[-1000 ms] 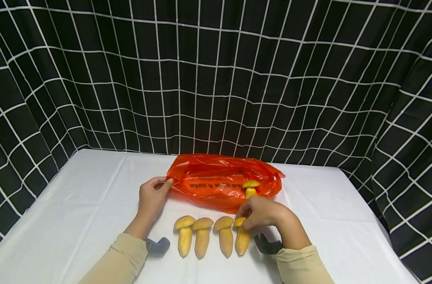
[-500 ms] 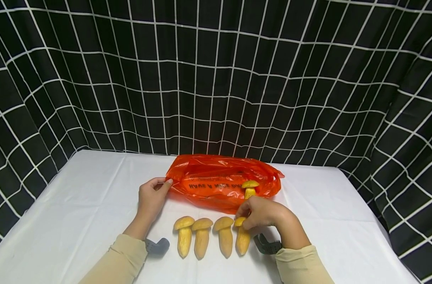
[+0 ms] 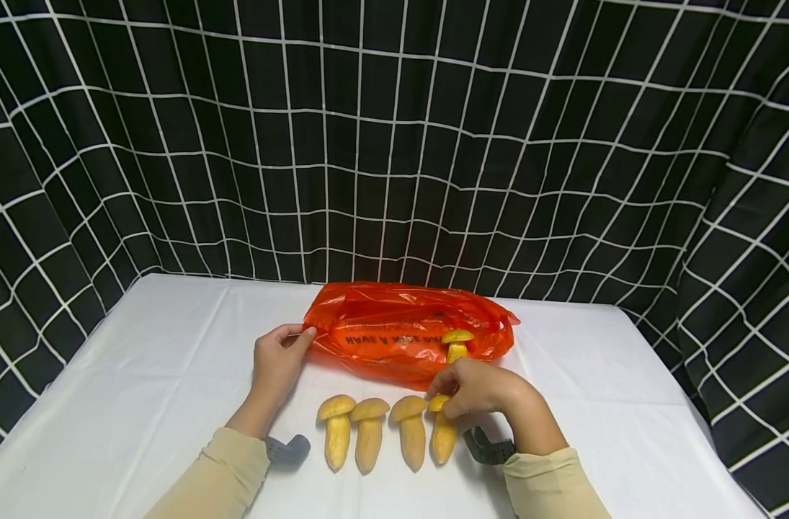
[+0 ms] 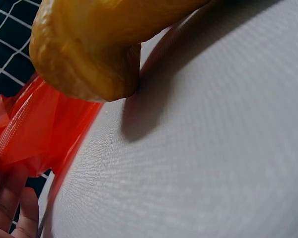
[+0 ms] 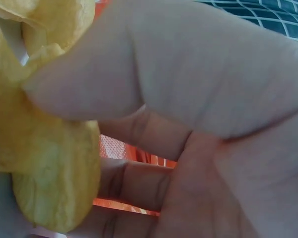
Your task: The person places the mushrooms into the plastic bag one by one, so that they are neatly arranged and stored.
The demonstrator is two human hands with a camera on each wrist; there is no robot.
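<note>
The left hand (image 3: 280, 360) pinches the left edge of a red plastic bag (image 3: 375, 369), which lies on its side with its mouth toward the front. At the bag's front right, the right hand (image 3: 488, 389) grips the cap end of a yellow mushroom (image 3: 443, 441), the rightmost in a row. Its thumb presses on the mushroom (image 5: 54, 173) in the right wrist view. Three more mushrooms lie to its left: a yellow one (image 3: 336, 436) and two tan ones, the nearer tan mushroom (image 3: 413, 440) beside the held one. Another mushroom (image 3: 457, 336) shows at the bag's mouth, its stem partly hidden.
A white cloth (image 3: 161, 389) covers the table. Behind and at both sides hangs a black curtain (image 3: 394, 166) with a white grid. Dark wrist-worn devices, such as the right one (image 3: 491, 448), stick out near the mushrooms. In the left wrist view a mushroom (image 4: 89, 54) looms close.
The right hand and the mushroom in it have shifted very slightly toward the bag. The left hand, the bag and the other mushrooms stay in place.
</note>
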